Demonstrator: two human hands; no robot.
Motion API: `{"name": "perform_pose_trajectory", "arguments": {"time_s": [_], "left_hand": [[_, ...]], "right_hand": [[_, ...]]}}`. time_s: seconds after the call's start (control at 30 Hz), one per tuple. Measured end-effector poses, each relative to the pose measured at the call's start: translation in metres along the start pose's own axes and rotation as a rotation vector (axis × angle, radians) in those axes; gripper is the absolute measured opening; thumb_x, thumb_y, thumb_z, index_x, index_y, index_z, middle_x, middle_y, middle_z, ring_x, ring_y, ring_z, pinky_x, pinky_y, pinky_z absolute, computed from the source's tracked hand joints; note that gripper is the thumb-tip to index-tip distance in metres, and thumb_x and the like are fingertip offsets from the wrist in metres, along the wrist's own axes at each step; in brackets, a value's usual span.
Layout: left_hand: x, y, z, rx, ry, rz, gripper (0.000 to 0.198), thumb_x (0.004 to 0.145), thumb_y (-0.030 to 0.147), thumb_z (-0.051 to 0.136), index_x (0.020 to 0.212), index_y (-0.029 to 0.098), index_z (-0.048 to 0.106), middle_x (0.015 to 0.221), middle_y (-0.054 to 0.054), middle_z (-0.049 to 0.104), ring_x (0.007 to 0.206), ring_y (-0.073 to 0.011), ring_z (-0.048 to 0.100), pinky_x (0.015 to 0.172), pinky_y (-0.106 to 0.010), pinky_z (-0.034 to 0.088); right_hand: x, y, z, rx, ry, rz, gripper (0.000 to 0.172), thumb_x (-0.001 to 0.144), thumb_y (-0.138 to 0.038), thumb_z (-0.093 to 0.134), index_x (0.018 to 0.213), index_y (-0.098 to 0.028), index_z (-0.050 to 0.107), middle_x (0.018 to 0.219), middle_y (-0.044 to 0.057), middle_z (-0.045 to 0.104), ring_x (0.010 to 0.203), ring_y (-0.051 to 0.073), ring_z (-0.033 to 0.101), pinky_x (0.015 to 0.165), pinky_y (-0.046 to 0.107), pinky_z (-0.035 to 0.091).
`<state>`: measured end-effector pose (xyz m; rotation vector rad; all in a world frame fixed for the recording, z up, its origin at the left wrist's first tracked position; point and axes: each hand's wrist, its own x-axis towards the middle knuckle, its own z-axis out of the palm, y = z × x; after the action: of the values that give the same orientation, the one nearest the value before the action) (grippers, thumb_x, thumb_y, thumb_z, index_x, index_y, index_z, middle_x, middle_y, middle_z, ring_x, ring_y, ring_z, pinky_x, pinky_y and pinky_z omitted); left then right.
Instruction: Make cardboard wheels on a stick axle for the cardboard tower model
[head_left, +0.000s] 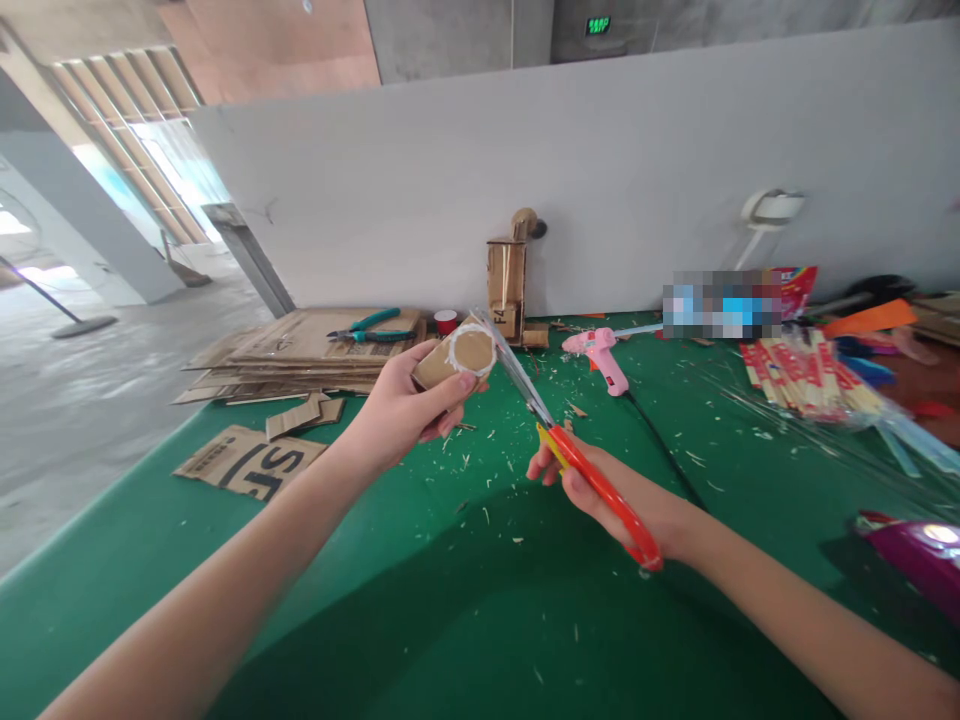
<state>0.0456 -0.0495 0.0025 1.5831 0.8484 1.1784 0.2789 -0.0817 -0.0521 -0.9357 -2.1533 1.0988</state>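
Note:
My left hand (409, 405) grips a piece of brown cardboard (474, 352) that bears a round shape with a whitish rim. Fingers and thumb close around its lower part. In my right hand (592, 485) is a pair of scissors (600, 490) with red and yellow handles. Their blades point up and left and lie close beside the cardboard's right edge; whether they touch it I cannot tell. Behind the hands a small cardboard construction (507, 285) with a rounded top stands upright against the grey panel.
Flat cardboard sheets (300, 335) are stacked at the left, with teal-handled pliers (375, 325) on top. A pink glue gun (600, 355) and its black cable lie right of centre. Packaged sticks (810, 375) and a purple object (915, 560) are farther right. Scraps dot the green table (450, 620).

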Motion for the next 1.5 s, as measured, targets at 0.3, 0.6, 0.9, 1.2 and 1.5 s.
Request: {"name": "perform_pose_trajectory", "arguments": {"time_s": [0.3, 0.6, 0.9, 1.2, 1.5], "left_hand": [[-0.001, -0.002, -0.002, 0.065, -0.028, 0.001, 0.022, 0.082, 0.030, 0.063, 0.093, 0.014, 0.054, 0.067, 0.000, 0.059, 0.038, -0.0015, 0.040, 0.030, -0.013, 0.025], [-0.001, -0.001, -0.002, 0.090, -0.018, 0.009, 0.020, 0.082, 0.030, 0.063, 0.090, 0.014, 0.054, 0.065, 0.000, 0.059, 0.037, -0.0011, 0.038, 0.032, -0.015, 0.025], [-0.001, -0.004, -0.003, 0.069, -0.021, -0.010, 0.018, 0.083, 0.031, 0.063, 0.086, 0.014, 0.056, 0.056, 0.003, 0.052, 0.037, -0.0021, 0.035, 0.035, -0.018, 0.024], [0.000, -0.007, -0.006, 0.035, -0.033, -0.031, 0.017, 0.082, 0.030, 0.064, 0.085, 0.014, 0.057, 0.055, 0.002, 0.052, 0.037, -0.0025, 0.034, 0.036, -0.019, 0.022], [0.003, -0.006, -0.008, 0.072, 0.036, -0.045, 0.022, 0.078, 0.029, 0.068, 0.089, 0.017, 0.053, 0.059, 0.002, 0.058, 0.038, -0.0027, 0.039, 0.035, -0.018, 0.025]], "right_hand": [[0.003, 0.005, 0.005, 0.003, 0.047, 0.027, 0.046, 0.087, -0.066, 0.035, 0.083, -0.021, 0.044, 0.086, 0.006, 0.053, 0.070, 0.015, 0.048, 0.059, 0.030, 0.045], [0.004, 0.012, 0.006, -0.038, 0.051, 0.040, 0.050, 0.087, -0.067, 0.032, 0.071, -0.020, 0.040, 0.070, -0.001, 0.039, 0.056, 0.010, 0.031, 0.048, 0.027, 0.030], [0.005, 0.008, 0.008, -0.132, 0.105, 0.086, 0.042, 0.089, -0.054, 0.043, 0.066, -0.021, 0.031, 0.062, -0.004, 0.035, 0.048, 0.007, 0.031, 0.043, 0.024, 0.028], [0.009, 0.017, 0.005, -0.343, 0.200, 0.082, 0.048, 0.084, -0.056, 0.048, 0.058, -0.022, 0.029, 0.052, -0.005, 0.034, 0.045, 0.008, 0.030, 0.044, 0.025, 0.025], [0.001, 0.012, -0.001, -0.170, 0.101, 0.067, 0.044, 0.091, -0.058, 0.035, 0.081, -0.019, 0.053, 0.073, 0.004, 0.054, 0.062, 0.015, 0.050, 0.052, 0.029, 0.041]]}}
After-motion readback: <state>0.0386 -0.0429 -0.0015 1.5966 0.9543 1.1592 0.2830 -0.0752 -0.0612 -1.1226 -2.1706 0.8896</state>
